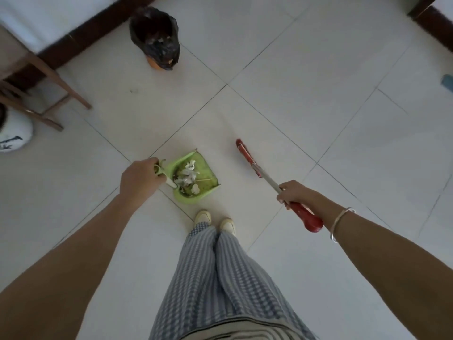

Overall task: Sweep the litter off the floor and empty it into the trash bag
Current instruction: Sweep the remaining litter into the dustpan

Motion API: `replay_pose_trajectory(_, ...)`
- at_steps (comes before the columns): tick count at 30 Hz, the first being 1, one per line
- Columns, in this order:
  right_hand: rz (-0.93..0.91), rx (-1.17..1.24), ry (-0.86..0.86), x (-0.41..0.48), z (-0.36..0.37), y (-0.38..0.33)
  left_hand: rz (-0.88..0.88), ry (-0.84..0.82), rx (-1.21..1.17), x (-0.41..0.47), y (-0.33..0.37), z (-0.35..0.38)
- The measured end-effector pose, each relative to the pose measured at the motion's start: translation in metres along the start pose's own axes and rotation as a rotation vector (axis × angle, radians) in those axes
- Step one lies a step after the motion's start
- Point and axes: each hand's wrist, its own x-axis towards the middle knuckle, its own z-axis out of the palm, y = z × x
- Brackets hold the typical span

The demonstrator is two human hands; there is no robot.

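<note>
A green dustpan sits low over the white tiled floor in front of my feet, with crumpled white paper litter piled inside it. My left hand grips the top of its upright green handle. My right hand grips a broom by its red grip, and the metal shaft runs forward to the red broom head near the floor, to the right of the dustpan. A black trash bag stands open farther ahead, lining an orange bin, with scraps visible inside.
A wooden chair or table leg frame stands at the left, with a white container beside it. A dark brown skirting runs along the far wall. A small blue object lies at the right edge.
</note>
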Motion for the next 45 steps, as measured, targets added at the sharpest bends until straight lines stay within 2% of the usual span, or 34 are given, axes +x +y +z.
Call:
replay_pose_trajectory(8,0.059,-0.048,-0.099,-0.002,0.046,-0.017,-0.029,-0.021,0.04,-0.007,-0.043,-0.01)
replay_pose_trajectory(14,0.142,-0.031,-0.074,-0.011,0.099,-0.058,0.009,-0.11,0.051,0.008,-0.095,-0.028)
replay_pose_trajectory(20,0.129,-0.077,-0.077,-0.018,0.146,-0.106,0.012,-0.174,0.031,0.013,-0.143,-0.036)
replay_pose_trajectory(22,0.116,-0.135,-0.103,-0.025,0.161,-0.122,0.016,-0.193,0.026,0.014,-0.153,-0.035)
replay_pose_trajectory(26,0.035,-0.4,-0.134,-0.044,0.19,-0.143,0.012,-0.183,0.025,0.015,-0.161,-0.034)
replay_pose_trajectory(30,-0.014,-0.51,-0.173,-0.049,0.217,-0.148,-0.027,-0.175,-0.036,0.019,-0.158,-0.032)
replay_pose_trajectory(35,-0.058,-0.364,-0.147,-0.07,0.187,-0.158,0.009,-0.174,0.011,0.027,-0.148,-0.03)
replay_pose_trajectory(40,0.013,-0.128,-0.053,-0.075,0.15,-0.15,0.005,-0.166,0.012,0.038,-0.148,-0.036)
replay_pose_trajectory(45,0.046,-0.16,0.012,-0.047,0.121,-0.165,0.005,-0.165,0.042,0.04,-0.143,-0.034)
